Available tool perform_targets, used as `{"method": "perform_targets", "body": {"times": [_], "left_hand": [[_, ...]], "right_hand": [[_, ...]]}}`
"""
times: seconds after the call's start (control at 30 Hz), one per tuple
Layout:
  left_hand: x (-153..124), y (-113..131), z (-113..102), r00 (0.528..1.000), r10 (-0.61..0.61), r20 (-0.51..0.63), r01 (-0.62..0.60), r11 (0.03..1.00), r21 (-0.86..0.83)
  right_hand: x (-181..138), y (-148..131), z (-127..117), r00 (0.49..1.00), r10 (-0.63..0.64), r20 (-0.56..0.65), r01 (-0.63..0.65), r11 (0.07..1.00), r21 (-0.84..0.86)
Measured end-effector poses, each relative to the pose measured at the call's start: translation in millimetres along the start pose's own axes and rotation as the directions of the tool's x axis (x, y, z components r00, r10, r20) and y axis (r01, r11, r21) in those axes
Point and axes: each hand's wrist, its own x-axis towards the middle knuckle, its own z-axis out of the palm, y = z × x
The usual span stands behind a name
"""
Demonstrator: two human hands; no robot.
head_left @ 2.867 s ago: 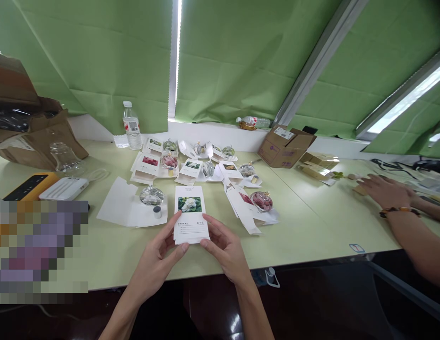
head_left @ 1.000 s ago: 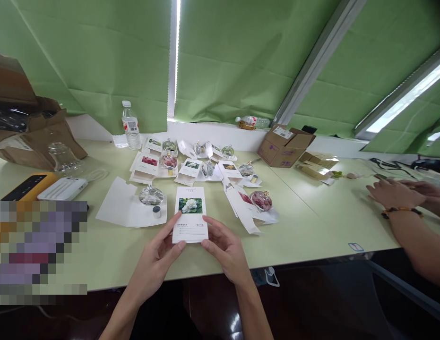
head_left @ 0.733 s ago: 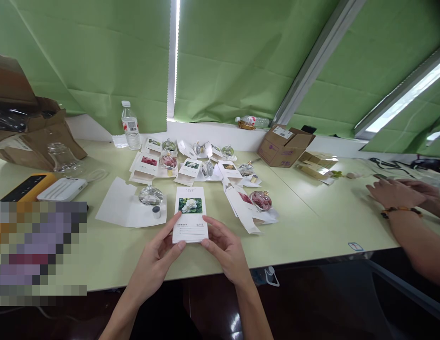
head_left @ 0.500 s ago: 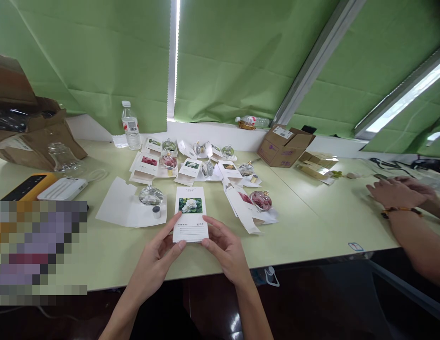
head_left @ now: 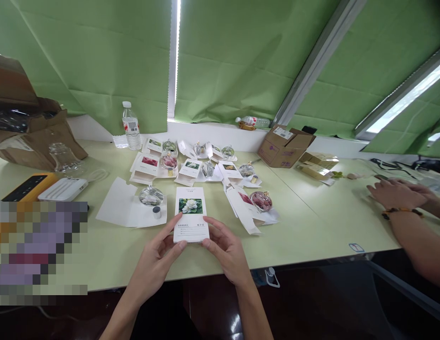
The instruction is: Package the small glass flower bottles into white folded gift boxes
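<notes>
Between my two hands is a white box (head_left: 190,220) with a white-flower picture and printed lines on its front. My left hand (head_left: 159,257) grips its left edge, thumb at the lower corner. On the other edge, my right hand (head_left: 227,252) holds it the same way. Left of it, a clear round glass bottle (head_left: 150,195) and a small silver cap (head_left: 156,212) rest on a white unfolded carton (head_left: 116,205). A pink round bottle (head_left: 261,200) lies on an opened carton (head_left: 244,212) to the right. Behind are several more bottles beside flower-printed cartons (head_left: 190,169).
A water bottle (head_left: 131,126) stands at the back left, near a brown paper bag (head_left: 38,132) and a white power bank (head_left: 63,189). At the back right sits a cardboard box (head_left: 284,146). Another person's hands (head_left: 400,191) rest on the table at right.
</notes>
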Motion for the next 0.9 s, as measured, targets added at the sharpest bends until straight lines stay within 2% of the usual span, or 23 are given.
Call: {"method": "perform_targets", "body": {"times": [0.4,0.9], "left_hand": [[-0.1,-3.7,-1.8,1.0,0.011,-0.017,-0.011,1.0,-0.005],[2.1,-8.2,-2.1,0.999,0.039,-0.006,-0.039,0.999,-0.01]], "right_hand": [[-0.1,0.8,-0.3,1.0,0.021,0.014,-0.022,0.999,0.04],[-0.2,3.2,-1.0,1.0,0.007,-0.009,-0.008,1.0,-0.015]]}}
